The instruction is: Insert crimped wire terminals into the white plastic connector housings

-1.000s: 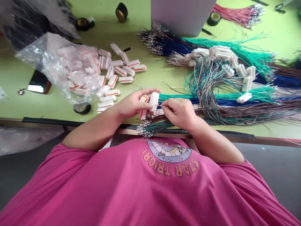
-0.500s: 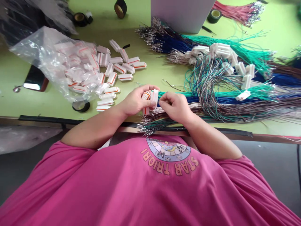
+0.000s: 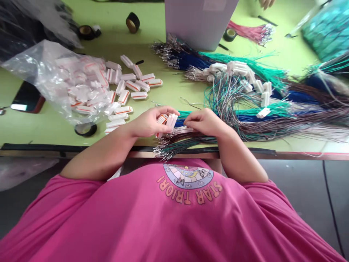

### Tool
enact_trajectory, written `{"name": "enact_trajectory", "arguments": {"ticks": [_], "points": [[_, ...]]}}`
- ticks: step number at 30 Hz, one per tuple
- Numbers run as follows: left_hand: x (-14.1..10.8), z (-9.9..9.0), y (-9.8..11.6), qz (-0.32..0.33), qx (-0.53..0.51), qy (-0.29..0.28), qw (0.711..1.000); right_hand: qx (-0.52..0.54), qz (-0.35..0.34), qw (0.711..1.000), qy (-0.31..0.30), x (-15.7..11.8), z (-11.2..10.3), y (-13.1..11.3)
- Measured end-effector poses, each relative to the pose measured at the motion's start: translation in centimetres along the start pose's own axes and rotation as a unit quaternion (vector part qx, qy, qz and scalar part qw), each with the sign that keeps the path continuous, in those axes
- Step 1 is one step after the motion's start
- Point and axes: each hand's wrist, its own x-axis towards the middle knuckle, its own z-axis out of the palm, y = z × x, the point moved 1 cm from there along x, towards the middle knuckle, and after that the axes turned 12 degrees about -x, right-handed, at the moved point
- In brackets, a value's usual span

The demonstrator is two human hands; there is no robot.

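Observation:
My left hand [image 3: 148, 123] is closed around a few white plastic connector housings [image 3: 171, 121], one showing an orange-edged face with rows of holes. They tilt up between thumb and fingers. To their right is my right hand [image 3: 205, 123], its thumb and forefinger pinched together, a small gap away from the housings. What the pinch holds, if anything, is too small to make out. Under both hands runs a bundle of brown, white, blue and green wires [image 3: 188, 140], its metal-tipped ends [image 3: 163, 150] near the table edge.
Loose connector housings [image 3: 139, 95] lie at left beside a clear plastic bag [image 3: 51, 72] full of them. Wired housings [image 3: 237, 69] rest on more wires at right. Around are black tape rolls [image 3: 132, 22], a phone [image 3: 28, 97], a grey box [image 3: 199, 22] and another person's hand [image 3: 266, 3].
My right hand has drawn slightly away from the housings, which now tilt more to the right. The view has turned rightward, bringing another person's hand and a green bundle into sight.

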Motion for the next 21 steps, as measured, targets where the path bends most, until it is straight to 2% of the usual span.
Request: {"name": "enact_trajectory", "arguments": {"ticks": [2,4,7,11,15,18,20,21], "points": [[-0.1,-0.1,0.2,-0.006,0.010,-0.016,1.000,-0.116,-0.049,0.991,-0.040,-0.3,-0.1,-0.3],[-0.1,0.0,0.4,-0.009,0.023,-0.018,1.000,-0.233,-0.071,0.967,-0.082,-0.6,0.3,-0.9],[-0.2,0.3,0.7,-0.016,0.039,-0.021,0.999,-0.300,-0.076,0.946,-0.095,-0.8,0.8,-1.6],[-0.3,0.4,0.9,-0.027,0.031,-0.033,0.999,-0.252,-0.102,0.957,-0.100,-1.0,0.1,-1.8],[-0.5,0.2,0.7,-0.051,0.024,-0.042,0.998,-0.177,-0.085,0.972,-0.128,-1.3,-0.8,-1.8],[-0.6,0.0,0.4,-0.053,0.023,-0.046,0.997,-0.136,-0.114,0.972,-0.155,-1.3,-0.9,-1.7],[-0.6,-0.1,0.2,-0.053,0.013,-0.046,0.997,-0.112,-0.104,0.979,-0.135,-1.0,-0.9,-1.2],[-0.7,-0.1,0.2,-0.054,0.005,-0.045,0.998,-0.100,-0.078,0.987,-0.102,-0.7,-1.0,-0.8]]}}
